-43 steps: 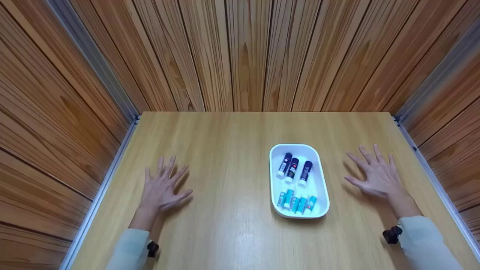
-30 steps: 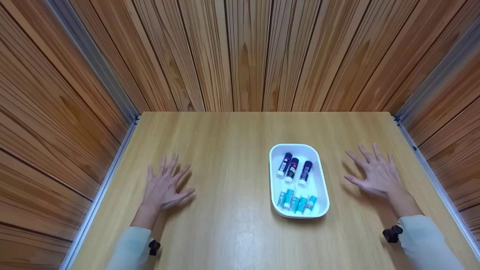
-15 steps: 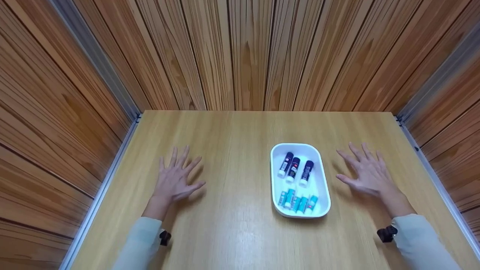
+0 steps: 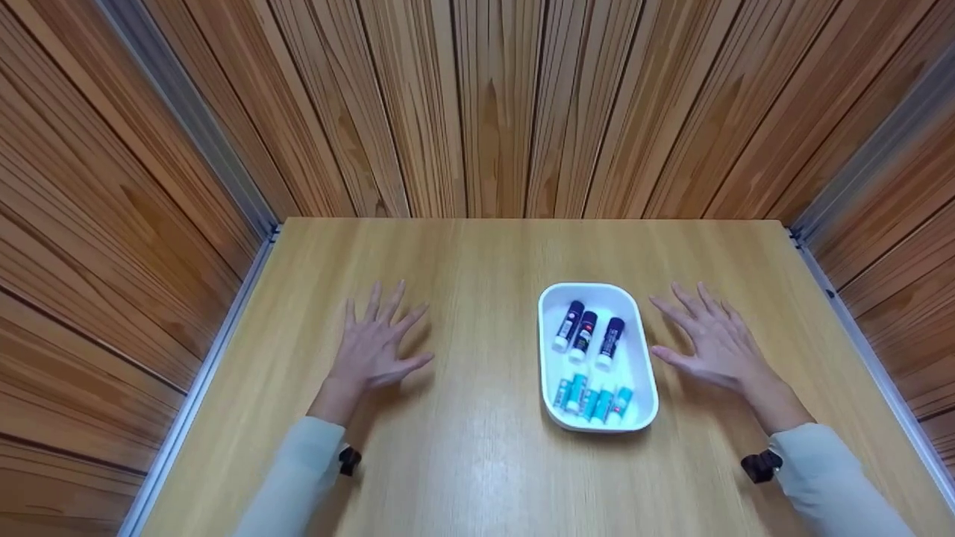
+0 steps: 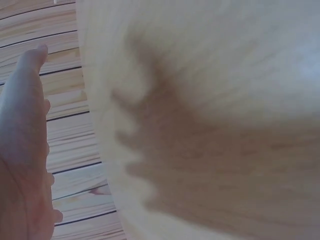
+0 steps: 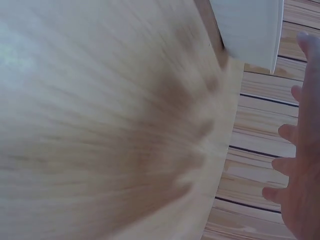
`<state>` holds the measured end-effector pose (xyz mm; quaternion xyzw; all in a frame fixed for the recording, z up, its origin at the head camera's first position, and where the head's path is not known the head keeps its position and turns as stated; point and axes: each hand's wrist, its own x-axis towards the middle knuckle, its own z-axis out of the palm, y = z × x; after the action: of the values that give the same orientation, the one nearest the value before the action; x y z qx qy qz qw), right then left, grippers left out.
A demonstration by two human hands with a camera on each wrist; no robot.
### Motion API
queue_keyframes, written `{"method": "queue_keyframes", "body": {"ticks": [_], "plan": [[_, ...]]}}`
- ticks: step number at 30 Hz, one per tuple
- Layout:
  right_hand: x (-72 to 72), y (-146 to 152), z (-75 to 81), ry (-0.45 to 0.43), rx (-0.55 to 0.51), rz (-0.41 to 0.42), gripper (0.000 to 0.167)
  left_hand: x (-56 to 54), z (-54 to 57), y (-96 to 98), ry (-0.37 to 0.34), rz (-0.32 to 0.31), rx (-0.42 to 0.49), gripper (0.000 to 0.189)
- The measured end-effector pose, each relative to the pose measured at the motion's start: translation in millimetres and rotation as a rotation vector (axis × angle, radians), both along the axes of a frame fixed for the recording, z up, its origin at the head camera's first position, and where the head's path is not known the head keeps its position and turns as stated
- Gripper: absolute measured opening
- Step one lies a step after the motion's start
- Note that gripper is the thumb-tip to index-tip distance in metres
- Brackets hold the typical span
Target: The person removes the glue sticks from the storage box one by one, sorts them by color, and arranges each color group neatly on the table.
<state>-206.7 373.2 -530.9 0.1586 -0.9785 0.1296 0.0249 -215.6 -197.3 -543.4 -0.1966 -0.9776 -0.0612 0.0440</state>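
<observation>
Tray [image 4: 633, 367], right hand [image 4: 715, 347] now nearer, apparently hovering

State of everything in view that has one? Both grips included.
Left grip: open, fingers spread, holding nothing, raised off the table.
Right grip: open, fingers spread, holding nothing, raised beside the tray.
White tray: upright, open-topped, on the table.
Three dark sticks: lying in the tray's far half, white ends toward the person.
Five teal sticks: lying in the near half; cap state too small to tell.
</observation>
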Motion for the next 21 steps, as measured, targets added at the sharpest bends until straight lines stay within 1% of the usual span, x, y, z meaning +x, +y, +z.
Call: {"method": "queue_keyframes", "body": {"ticks": [4, 8, 14, 18, 21], "plan": [[-0.1, -4, -1.2, -0.04, -0.037, -0.002, 0.085, -3.2, 1.0, 8.3, -0.001, -0.003, 0.024, 0.089], [0.2, -8, -3.7, -0.087, -0.072, -0.011, 0.084, -5.6, 2.2, 17.3, -0.042, -0.008, 0.07, 0.089], [-0.7, -11, -12.8, -0.122, -0.135, -0.012, 0.081, -6.8, 6.0, 28.7, -0.104, -0.018, 0.163, 0.089], [-2.0, -12, -18.7, -0.172, -0.194, -0.012, 0.078, -6.6, 9.8, 34.4, -0.145, -0.019, 0.203, 0.088], [-3.2, -14, -22.8, -0.216, -0.221, -0.026, 0.077, -6.3, 10.7, 38.1, -0.157, -0.025, 0.22, 0.088]]}}
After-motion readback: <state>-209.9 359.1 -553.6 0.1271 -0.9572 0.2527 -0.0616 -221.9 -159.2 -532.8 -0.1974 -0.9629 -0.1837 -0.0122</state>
